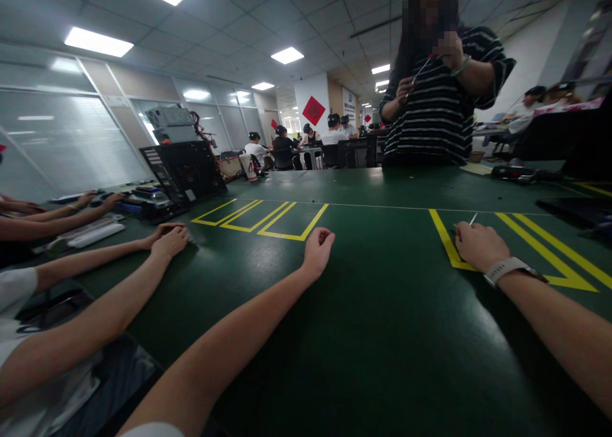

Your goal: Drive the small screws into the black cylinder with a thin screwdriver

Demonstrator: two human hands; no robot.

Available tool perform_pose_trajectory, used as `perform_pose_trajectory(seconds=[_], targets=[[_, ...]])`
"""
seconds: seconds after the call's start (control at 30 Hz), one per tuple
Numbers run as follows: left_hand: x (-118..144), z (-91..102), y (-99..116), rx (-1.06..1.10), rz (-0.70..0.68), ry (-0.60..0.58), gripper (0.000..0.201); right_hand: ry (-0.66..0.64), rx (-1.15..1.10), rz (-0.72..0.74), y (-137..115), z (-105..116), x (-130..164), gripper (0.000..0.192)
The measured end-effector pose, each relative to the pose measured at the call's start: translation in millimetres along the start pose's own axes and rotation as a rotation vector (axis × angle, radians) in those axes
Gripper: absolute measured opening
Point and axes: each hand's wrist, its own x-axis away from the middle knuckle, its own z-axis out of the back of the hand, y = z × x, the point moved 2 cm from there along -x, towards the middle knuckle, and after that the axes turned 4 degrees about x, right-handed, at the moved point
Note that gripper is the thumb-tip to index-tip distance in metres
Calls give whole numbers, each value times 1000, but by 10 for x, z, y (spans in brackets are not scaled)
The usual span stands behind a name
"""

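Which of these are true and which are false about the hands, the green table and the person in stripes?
1. The right hand rests on a yellow line of the green table. True.
2. The left hand holds a cup. False: it is curled in a loose fist on bare table, with nothing seen in it.
3. A watch sits on the right wrist. True.
4. The person in the striped shirt is sitting down. False: that person stands at the far edge, both hands raised.
5. A thin stick pokes out past the right hand. True.
6. The table is red. False: it is dark green.
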Motion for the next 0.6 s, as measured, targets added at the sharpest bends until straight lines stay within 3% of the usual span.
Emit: perform_pose_trajectory(seconds=[0.37, 0.53, 0.6], targets=[[-14, -18, 17, -12, 12, 20, 14, 63, 36, -30, 47, 72, 43, 36], [-17, -20, 2, -6, 30, 16, 13, 236, 149, -56, 458, 229, -26, 37], [-15, -14, -2, 2, 38, 4, 14, 199, 198, -73, 692, 255, -110, 28]])
